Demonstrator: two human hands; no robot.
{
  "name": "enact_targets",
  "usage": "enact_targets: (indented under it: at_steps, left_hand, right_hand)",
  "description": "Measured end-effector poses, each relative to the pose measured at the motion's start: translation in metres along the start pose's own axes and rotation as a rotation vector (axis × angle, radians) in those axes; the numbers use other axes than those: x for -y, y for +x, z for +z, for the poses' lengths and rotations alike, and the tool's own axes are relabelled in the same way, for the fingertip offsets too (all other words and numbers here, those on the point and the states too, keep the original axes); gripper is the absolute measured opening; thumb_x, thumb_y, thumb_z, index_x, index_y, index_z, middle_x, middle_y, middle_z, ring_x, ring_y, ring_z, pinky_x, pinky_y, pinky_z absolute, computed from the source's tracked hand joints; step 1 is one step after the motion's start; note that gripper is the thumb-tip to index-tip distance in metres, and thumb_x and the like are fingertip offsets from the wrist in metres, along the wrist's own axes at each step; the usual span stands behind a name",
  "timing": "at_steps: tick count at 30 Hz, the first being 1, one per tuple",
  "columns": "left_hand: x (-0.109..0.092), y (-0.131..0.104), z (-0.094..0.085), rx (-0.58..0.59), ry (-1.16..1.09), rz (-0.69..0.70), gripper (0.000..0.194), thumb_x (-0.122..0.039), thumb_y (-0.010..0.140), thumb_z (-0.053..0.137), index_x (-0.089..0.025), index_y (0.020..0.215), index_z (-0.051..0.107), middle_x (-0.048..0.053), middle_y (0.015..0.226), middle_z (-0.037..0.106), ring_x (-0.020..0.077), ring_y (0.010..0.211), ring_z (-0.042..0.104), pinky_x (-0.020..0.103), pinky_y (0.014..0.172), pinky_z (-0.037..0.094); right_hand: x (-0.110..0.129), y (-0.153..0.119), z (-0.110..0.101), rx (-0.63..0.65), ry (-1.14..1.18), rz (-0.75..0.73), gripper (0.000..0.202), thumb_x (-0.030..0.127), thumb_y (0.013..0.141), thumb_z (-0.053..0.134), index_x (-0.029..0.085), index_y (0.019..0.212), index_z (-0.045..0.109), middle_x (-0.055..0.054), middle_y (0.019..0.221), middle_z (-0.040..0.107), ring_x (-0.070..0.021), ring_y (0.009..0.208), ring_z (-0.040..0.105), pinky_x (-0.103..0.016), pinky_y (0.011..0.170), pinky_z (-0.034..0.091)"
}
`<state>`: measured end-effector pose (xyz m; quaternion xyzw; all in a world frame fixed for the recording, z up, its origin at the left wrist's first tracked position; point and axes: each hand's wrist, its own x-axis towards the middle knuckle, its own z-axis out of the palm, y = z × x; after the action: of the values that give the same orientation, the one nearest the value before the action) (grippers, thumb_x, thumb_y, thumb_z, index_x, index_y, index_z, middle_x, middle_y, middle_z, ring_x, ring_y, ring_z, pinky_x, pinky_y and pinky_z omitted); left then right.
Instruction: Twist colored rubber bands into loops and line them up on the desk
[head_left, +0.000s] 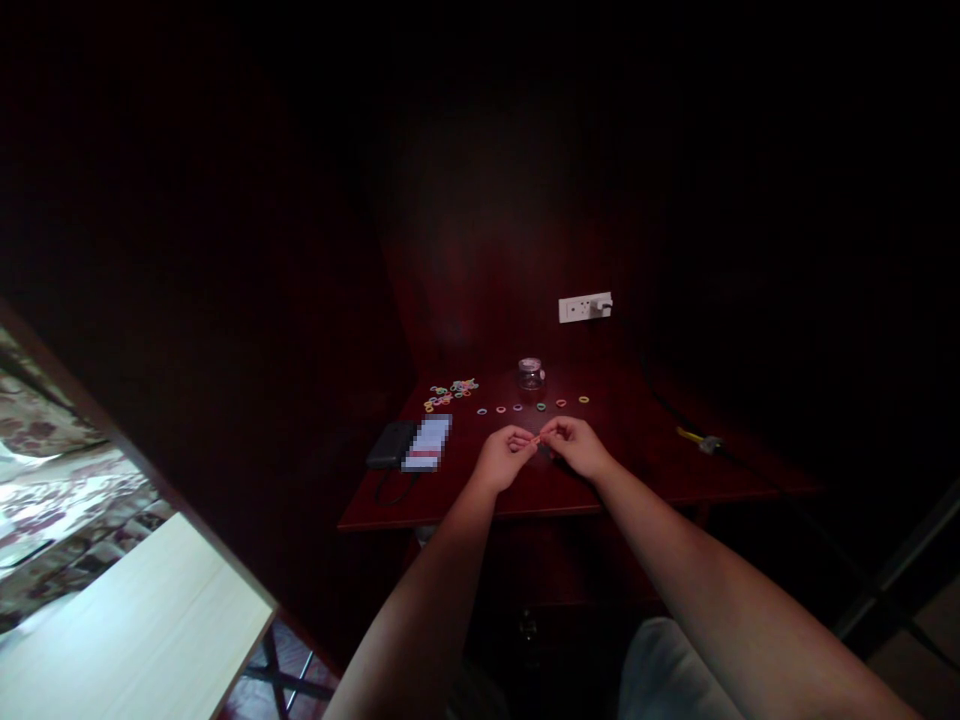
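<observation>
We have a small orange band [536, 440] pinched between the close-set fingers of our left hand [505, 460] and right hand [577, 446], over the dark red surface [637, 465], nearer us than the row of bands [541, 409]. We judge it light, soft and stretchy, apt to spring away, best held gently at opposite edges.

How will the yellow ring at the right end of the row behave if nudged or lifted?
The yellow ring is probably very light, being thin and small beside the right hand. Nudged, it would likely slide rather than roll, since it lies flat on the tabletop. It may flex when pinched, given its thin band.
</observation>
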<state>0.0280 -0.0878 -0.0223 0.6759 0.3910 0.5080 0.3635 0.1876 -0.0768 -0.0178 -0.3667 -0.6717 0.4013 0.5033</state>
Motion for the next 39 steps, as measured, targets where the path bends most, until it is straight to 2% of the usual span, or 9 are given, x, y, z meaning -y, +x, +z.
enact_targets:
  at_steps: [6,10,16,22,26,29,32,36,39]
  left_hand:
    - [-0.0017,0.0007,-0.0016,-0.022,0.016,0.005,0.017,-0.022,0.067,0.065,-0.012,0.080,0.061,0.005,0.073,0.063,0.0108,0.066,0.057,0.023,0.064,0.046]
    - [-0.0020,0.0008,-0.0017,-0.022,0.008,0.003,0.018,-0.024,0.067,0.065,-0.012,0.080,0.061,0.004,0.072,0.062,0.0111,0.065,0.057,0.023,0.063,0.046]
    - [-0.0009,0.0011,-0.0025,-0.009,0.035,0.016,0.016,-0.023,0.068,0.063,-0.012,0.079,0.061,0.005,0.072,0.062,0.0113,0.066,0.056,0.023,0.064,0.045]
    - [-0.0017,0.0011,-0.0026,-0.028,0.058,-0.002,0.016,-0.024,0.068,0.063,-0.012,0.078,0.062,0.005,0.072,0.063,0.0111,0.064,0.055,0.023,0.062,0.044]
    - [-0.0006,0.0002,-0.0029,-0.042,0.055,-0.033,0.018,-0.026,0.068,0.064,-0.011,0.077,0.063,0.006,0.071,0.064,0.0113,0.063,0.056,0.023,0.061,0.044]
    - [-0.0012,-0.0008,-0.0029,-0.020,0.036,-0.030,0.020,-0.028,0.067,0.064,-0.011,0.078,0.064,0.006,0.072,0.065,0.0124,0.064,0.057,0.023,0.062,0.044]
    - [-0.0026,-0.0014,-0.0024,-0.011,0.039,-0.016,0.020,-0.030,0.067,0.064,-0.012,0.077,0.065,0.006,0.072,0.066,0.0130,0.064,0.058,0.024,0.062,0.045]
    - [-0.0019,-0.0010,-0.0020,-0.006,0.042,-0.012,0.021,-0.031,0.067,0.064,-0.012,0.077,0.065,0.006,0.073,0.066,0.0132,0.065,0.059,0.024,0.063,0.045]
    - [-0.0002,-0.0006,-0.0025,-0.021,0.046,-0.022,0.021,-0.031,0.067,0.065,-0.012,0.077,0.065,0.006,0.073,0.066,0.0130,0.064,0.059,0.024,0.062,0.045]
  right_hand:
    - [0.0004,-0.0001,0.0007,0.026,0.010,0.005,0.024,0.032,0.065,0.063,0.013,0.079,0.059,-0.001,0.062,0.061,-0.0086,0.047,0.050,-0.021,0.046,0.040]
    - [-0.0016,0.0003,0.0005,0.067,-0.060,-0.014,0.024,0.033,0.066,0.063,0.012,0.078,0.062,-0.001,0.058,0.060,-0.0089,0.048,0.049,-0.021,0.047,0.039]
    - [0.0025,-0.0008,0.0007,0.058,-0.085,-0.019,0.022,0.034,0.067,0.062,0.013,0.074,0.062,0.000,0.053,0.056,-0.0094,0.047,0.049,-0.021,0.047,0.038]
    - [0.0041,-0.0007,-0.0015,-0.003,-0.040,0.009,0.022,0.035,0.067,0.062,0.013,0.072,0.062,0.001,0.050,0.055,-0.0093,0.044,0.049,-0.020,0.045,0.036]
    - [-0.0001,0.0006,-0.0030,-0.063,0.086,0.054,0.027,0.039,0.066,0.062,0.014,0.076,0.059,-0.001,0.062,0.061,-0.0092,0.045,0.052,-0.022,0.046,0.039]
    - [-0.0026,0.0011,-0.0027,0.023,0.062,0.061,0.031,0.037,0.063,0.066,0.013,0.082,0.061,-0.002,0.063,0.062,-0.0100,0.049,0.053,-0.022,0.049,0.041]
    - [-0.0030,0.0008,-0.0025,0.072,-0.020,0.018,0.024,0.035,0.065,0.065,0.013,0.074,0.063,0.000,0.055,0.058,-0.0096,0.048,0.050,-0.021,0.048,0.038]
    - [-0.0015,0.0005,-0.0033,0.055,0.000,0.022,0.021,0.034,0.068,0.061,0.013,0.072,0.063,0.000,0.055,0.058,-0.0088,0.047,0.049,-0.021,0.048,0.037]
    - [-0.0003,0.0011,-0.0037,-0.010,0.086,0.063,0.021,0.035,0.068,0.060,0.014,0.068,0.060,-0.001,0.058,0.059,-0.0082,0.045,0.049,-0.020,0.046,0.037]
